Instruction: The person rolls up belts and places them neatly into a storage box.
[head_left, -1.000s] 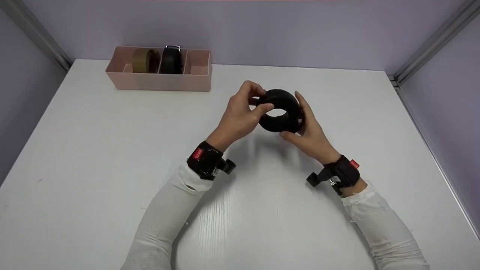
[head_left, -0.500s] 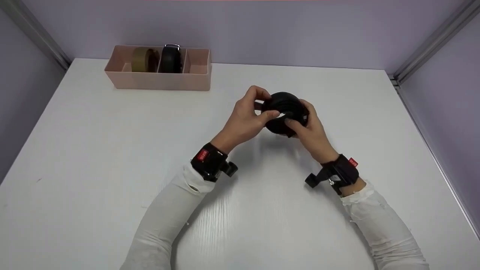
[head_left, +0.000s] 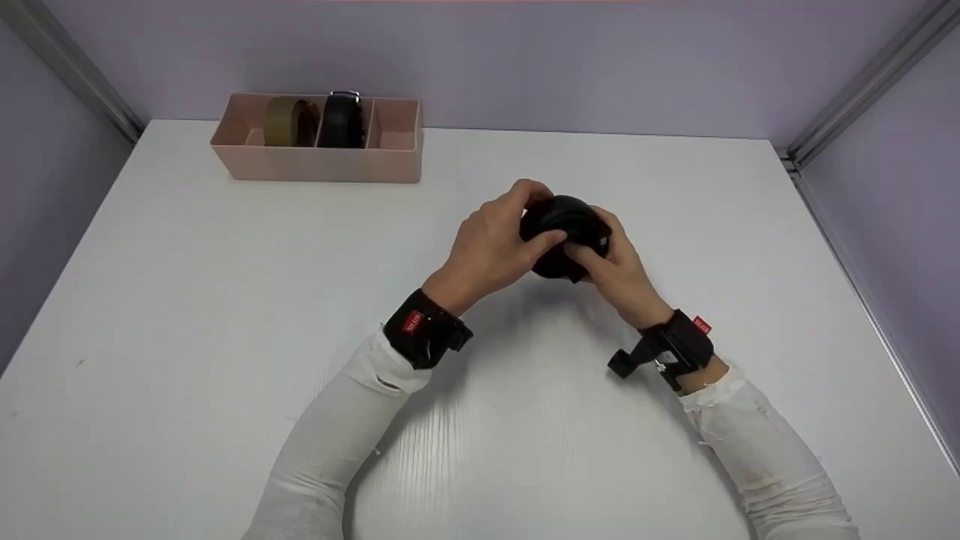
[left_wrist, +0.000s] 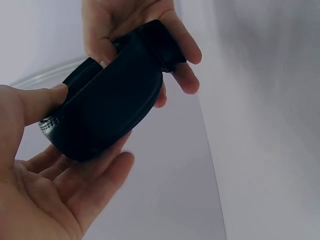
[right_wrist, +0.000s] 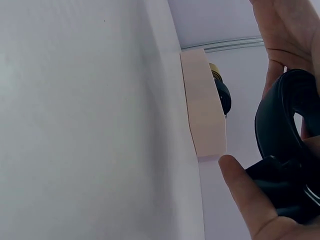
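A black belt [head_left: 566, 217], wound into a thick coil, is held up over the table between both hands. My left hand [head_left: 491, 240] grips its left side, thumb at the inner edge and fingers around the outside. From the other side my right hand [head_left: 622, 266] holds it, with the thumb at the coil's centre. In the left wrist view the coiled belt [left_wrist: 110, 100] shows its broad smooth outer face, and the right fingers lie by its end. The right wrist view shows the coil's stacked layers [right_wrist: 280, 117] and a bit of shiny metal low on it.
A pink divided box [head_left: 322, 165] stands at the back left of the white table [head_left: 187, 300]. It holds a tan roll [head_left: 282, 121] in the left compartment and a black coiled belt with a metal buckle [head_left: 343, 121] in the middle one. A wall rises behind the table.
The coil has tilted, so its round hole no longer shows in the head view. My right thumb has moved onto the coil's centre, and both hands have come slightly nearer.
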